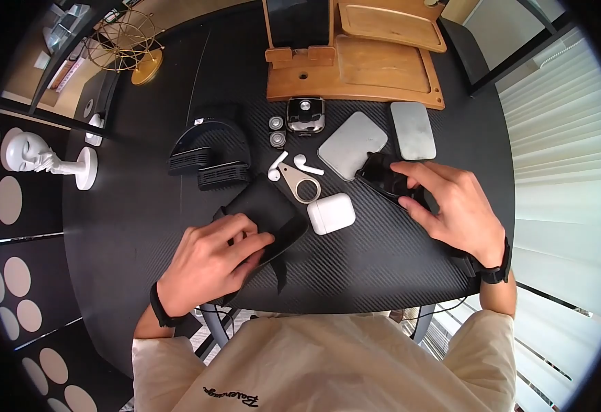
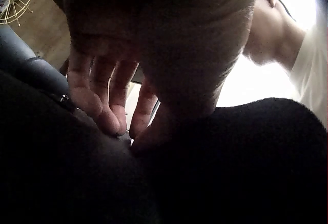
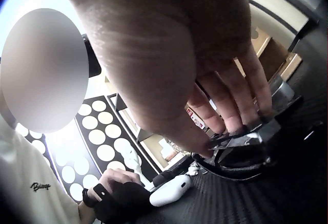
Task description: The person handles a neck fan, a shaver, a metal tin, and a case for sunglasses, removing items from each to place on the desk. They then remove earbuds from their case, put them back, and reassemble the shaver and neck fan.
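The biggest thing is the black bench, which carries all the others. Towards its front edge, on the person's left side, is the black pouch. The left hand pinches its near side, with thumb and fingertips together on the material. I judge the pouch to be light and soft, so it probably folds under pressure; an edge gives a better hold than its middle.

Next comes the grey tin, and just beside its near corner is the dark glossy object, perhaps folded glasses. The right hand has thumb and fingers clamped on it. It seems light but stiff, likely slippery and easy to scratch, so a gentle grip on its outer frame looks safer than pressing the shiny faces.

Between the two hands lies the smaller white case, untouched.
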Tool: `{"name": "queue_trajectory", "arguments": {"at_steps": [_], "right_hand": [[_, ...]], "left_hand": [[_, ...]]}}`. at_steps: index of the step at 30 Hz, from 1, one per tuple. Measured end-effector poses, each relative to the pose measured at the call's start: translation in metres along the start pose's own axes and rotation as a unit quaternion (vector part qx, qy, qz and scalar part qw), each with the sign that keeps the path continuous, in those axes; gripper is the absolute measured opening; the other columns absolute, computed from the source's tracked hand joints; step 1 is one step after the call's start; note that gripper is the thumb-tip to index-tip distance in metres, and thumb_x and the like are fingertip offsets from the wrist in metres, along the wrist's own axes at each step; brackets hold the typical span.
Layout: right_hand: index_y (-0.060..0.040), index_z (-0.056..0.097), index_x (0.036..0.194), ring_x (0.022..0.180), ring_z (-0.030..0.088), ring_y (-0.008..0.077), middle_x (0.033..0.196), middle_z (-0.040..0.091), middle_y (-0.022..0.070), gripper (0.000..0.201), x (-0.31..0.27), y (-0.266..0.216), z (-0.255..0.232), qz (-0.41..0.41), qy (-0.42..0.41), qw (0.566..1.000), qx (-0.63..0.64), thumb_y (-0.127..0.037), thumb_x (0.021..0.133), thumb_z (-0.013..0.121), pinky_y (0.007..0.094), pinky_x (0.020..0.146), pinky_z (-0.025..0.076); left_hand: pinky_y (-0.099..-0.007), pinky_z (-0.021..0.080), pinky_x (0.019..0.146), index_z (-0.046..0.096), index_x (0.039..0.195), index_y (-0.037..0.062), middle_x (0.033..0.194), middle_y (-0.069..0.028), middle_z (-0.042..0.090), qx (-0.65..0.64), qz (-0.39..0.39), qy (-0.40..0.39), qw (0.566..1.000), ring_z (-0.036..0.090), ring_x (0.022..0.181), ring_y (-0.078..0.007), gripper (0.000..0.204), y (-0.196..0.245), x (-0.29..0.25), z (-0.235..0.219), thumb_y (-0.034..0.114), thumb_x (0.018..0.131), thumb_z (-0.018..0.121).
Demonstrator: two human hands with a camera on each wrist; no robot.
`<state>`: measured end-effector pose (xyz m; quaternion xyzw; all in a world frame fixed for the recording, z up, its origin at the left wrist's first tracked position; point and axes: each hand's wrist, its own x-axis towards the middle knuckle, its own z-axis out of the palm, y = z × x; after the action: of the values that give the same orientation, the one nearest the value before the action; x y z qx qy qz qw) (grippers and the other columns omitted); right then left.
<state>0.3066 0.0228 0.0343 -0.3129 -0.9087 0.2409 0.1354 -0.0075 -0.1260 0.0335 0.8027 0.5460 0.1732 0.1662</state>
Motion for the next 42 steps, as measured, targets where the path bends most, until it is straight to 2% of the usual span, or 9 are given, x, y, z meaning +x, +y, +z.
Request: {"name": "queue_trajectory", "arguments": {"at_steps": [5,14,17,20,23,26,30,36,42], "right_hand": [[-0.0019,0.065,0.116,0.079,0.069,0.0308,0.093,0.069,0.0152,0.036,0.001,0.001,0.000,0.005,0.013,1.000,0.003,-0.009,0.081,0.074,0.0401,0.070,0.056],[-0.0018,0.068,0.108,0.076,0.069,0.0302,0.086,0.069,0.0139,0.030,0.003,0.007,-0.007,-0.004,0.083,0.997,-0.002,-0.014,0.082,0.077,0.0374,0.066,0.055],[-0.0005,0.071,0.099,0.069,0.067,0.0264,0.078,0.068,0.0120,0.020,0.006,0.008,-0.014,0.052,0.110,0.992,0.022,-0.013,0.084,0.076,0.0337,0.065,0.054],[0.0007,0.071,0.099,0.069,0.068,0.0230,0.076,0.068,0.0109,0.018,0.015,0.021,-0.019,0.029,0.138,0.989,0.053,-0.010,0.085,0.075,0.0319,0.067,0.055],[0.0013,0.071,0.099,0.071,0.067,0.0158,0.075,0.069,0.0080,0.016,0.027,0.031,-0.027,0.066,0.138,0.983,0.099,-0.010,0.088,0.072,0.0288,0.070,0.054],[0.0013,0.071,0.099,0.072,0.065,0.0119,0.078,0.070,0.0054,0.015,0.042,0.043,-0.038,0.086,0.145,0.977,0.133,-0.011,0.090,0.070,0.0265,0.071,0.053],[0.0019,0.071,0.101,0.078,0.063,0.0081,0.087,0.070,0.0028,0.016,0.065,0.061,-0.055,0.086,0.154,0.959,0.223,-0.011,0.092,0.067,0.0241,0.074,0.051],[0.0015,0.071,0.103,0.083,0.065,0.0100,0.091,0.071,0.0042,0.019,0.099,0.056,-0.064,0.065,0.178,0.956,0.225,-0.013,0.091,0.068,0.0251,0.080,0.052],[-0.0001,0.072,0.103,0.082,0.069,0.0163,0.089,0.073,0.0093,0.025,0.143,0.032,-0.056,0.020,0.137,0.984,0.109,-0.021,0.089,0.071,0.0295,0.078,0.054]], "left_hand": [[-0.0325,0.050,0.055,0.074,0.093,0.0064,0.082,-0.0050,0.062,0.000,-0.002,-0.024,1.000,0.063,0.065,-0.0219,0.025,-0.001,0.001,-0.004,-0.002,0.069,0.076],[-0.0316,0.047,0.053,0.074,0.090,0.0008,0.073,-0.0094,0.064,-0.044,0.041,0.074,0.995,0.062,0.061,-0.0243,0.014,-0.008,0.034,-0.030,-0.003,0.076,0.072],[-0.0292,0.046,0.053,0.074,0.090,0.0023,0.073,-0.0081,0.064,-0.069,0.050,0.084,0.993,0.061,0.059,-0.0199,0.013,-0.013,0.054,-0.034,-0.002,0.078,0.073],[-0.0250,0.045,0.053,0.075,0.091,0.0033,0.073,-0.0062,0.066,-0.099,0.032,0.075,0.992,0.060,0.058,-0.0127,0.011,-0.014,0.078,-0.043,0.000,0.081,0.073],[-0.0212,0.048,0.060,0.073,0.097,0.0001,0.082,-0.0031,0.069,-0.196,0.006,0.060,0.979,0.061,0.066,-0.0065,0.010,-0.021,0.102,-0.042,0.005,0.090,0.069],[-0.0202,0.050,0.065,0.073,0.100,-0.0014,0.086,-0.0029,0.070,-0.326,-0.016,0.037,0.945,0.062,0.071,-0.0064,0.013,-0.020,0.121,-0.030,0.009,0.092,0.069],[-0.0199,0.051,0.067,0.072,0.101,-0.0017,0.085,-0.0025,0.068,-0.377,-0.016,-0.003,0.926,0.062,0.071,-0.0063,0.015,-0.008,0.140,-0.029,0.010,0.093,0.069],[-0.0194,0.050,0.065,0.072,0.099,-0.0019,0.083,-0.0013,0.068,-0.345,0.008,0.047,0.937,0.062,0.071,-0.0054,0.014,-0.010,0.155,-0.032,0.009,0.093,0.069],[-0.0196,0.048,0.062,0.070,0.106,-0.0008,0.083,-0.0001,0.068,-0.328,-0.051,0.123,0.935,0.062,0.073,-0.0052,0.017,-0.030,0.157,-0.050,0.010,0.092,0.069]]}}
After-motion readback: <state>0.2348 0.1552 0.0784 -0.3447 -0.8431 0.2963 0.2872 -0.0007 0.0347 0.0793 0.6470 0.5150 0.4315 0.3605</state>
